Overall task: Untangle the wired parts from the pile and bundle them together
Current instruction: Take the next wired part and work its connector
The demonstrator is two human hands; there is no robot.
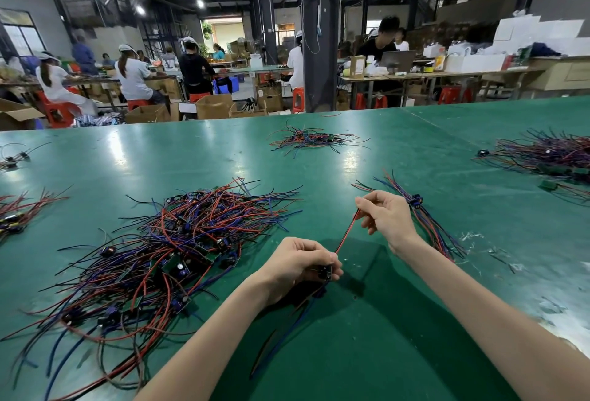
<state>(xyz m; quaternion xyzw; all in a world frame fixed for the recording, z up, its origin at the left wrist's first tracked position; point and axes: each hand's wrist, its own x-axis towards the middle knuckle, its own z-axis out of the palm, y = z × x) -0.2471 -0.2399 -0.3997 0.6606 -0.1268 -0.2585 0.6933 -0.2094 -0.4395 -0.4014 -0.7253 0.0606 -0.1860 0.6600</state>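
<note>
L hand [298, 262] grips wired part [324, 271], R hand [388, 217] pinches red wire [346, 235], green table [415, 321], workshop [223, 1]

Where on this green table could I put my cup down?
Bare green table lies between the big tangled pile and the small far pile, and between the sorted bundle and the right pile. Crowded: the near left under that big pile, and around the left hand gripping a wired part and the right hand pinching its red wire.

Both forearms reach forward.
The left hand [300, 268] grips a part [324, 272]; the right hand [384, 218], farther out, pinches its red wire [346, 234].
</note>
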